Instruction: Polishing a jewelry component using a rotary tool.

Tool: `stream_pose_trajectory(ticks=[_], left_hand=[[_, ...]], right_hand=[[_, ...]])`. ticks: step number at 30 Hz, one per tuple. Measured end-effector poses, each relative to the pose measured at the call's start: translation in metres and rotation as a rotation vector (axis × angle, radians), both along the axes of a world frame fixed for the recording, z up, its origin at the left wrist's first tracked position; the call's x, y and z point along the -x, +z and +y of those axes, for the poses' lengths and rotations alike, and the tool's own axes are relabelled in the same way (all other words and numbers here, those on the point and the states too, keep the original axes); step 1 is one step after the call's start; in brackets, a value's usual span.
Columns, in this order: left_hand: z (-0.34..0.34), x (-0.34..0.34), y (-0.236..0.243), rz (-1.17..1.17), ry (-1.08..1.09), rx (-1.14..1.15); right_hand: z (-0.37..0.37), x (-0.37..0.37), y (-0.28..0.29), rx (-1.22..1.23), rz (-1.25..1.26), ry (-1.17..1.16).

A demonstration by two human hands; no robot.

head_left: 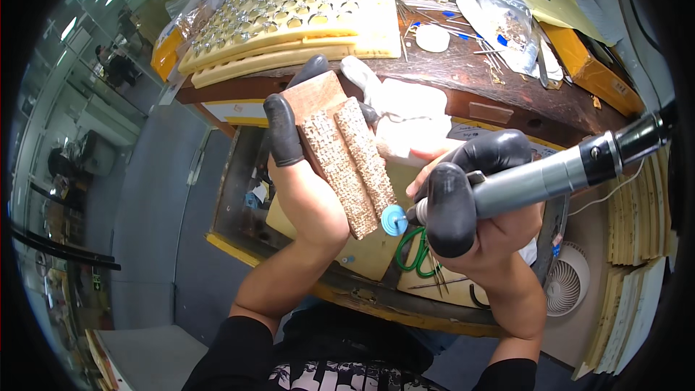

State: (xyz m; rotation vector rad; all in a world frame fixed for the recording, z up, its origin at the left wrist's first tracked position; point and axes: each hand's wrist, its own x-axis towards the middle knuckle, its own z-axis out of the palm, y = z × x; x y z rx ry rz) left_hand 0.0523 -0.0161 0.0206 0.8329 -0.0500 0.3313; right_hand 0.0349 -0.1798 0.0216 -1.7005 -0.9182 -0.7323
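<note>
- From my remote seat, I see the left hand, its fingertips in black covers, closed around a reddish-brown wooden block, thumb and fingers on opposite sides.
- Two textured, gold-toned metal strips lie side by side along that block, slanting above the drawer.
- My view shows the right hand wrapped firmly about a grey cylindrical rotary handpiece; its small blue round disc sits at the strips' lower end. I cannot tell whether it touches.
- Below both hands is an open wooden drawer with a yellow front edge; I make out green-handled scissors inside.
- On the dark wooden bench, stacked cream trays carry rows of round silvery metal pieces.
- A clear plastic bag holds small bits, too blurred for me to identify.
- Right of it, an orange box contains dark items I cannot make out.
</note>
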Motion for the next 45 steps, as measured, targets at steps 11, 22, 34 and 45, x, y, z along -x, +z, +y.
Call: stream_pose_trajectory(ticks=[11, 22, 34, 45], left_hand=[[0.001, 0.002, 0.002, -0.013, -0.105, 0.035], [0.002, -0.001, 0.0, -0.05, -0.089, 0.03], [0.004, 0.001, 0.0, -0.029, -0.08, -0.047], [0.002, 0.0, 0.001, -0.013, -0.076, -0.025]], right_hand=[[-0.003, -0.002, -0.003, 0.003, -0.002, -0.003], [0.002, -0.003, -0.003, -0.043, -0.009, -0.017], [0.005, -0.003, -0.001, -0.083, -0.011, 0.006], [0.009, 0.003, 0.006, -0.114, 0.094, -0.059]])
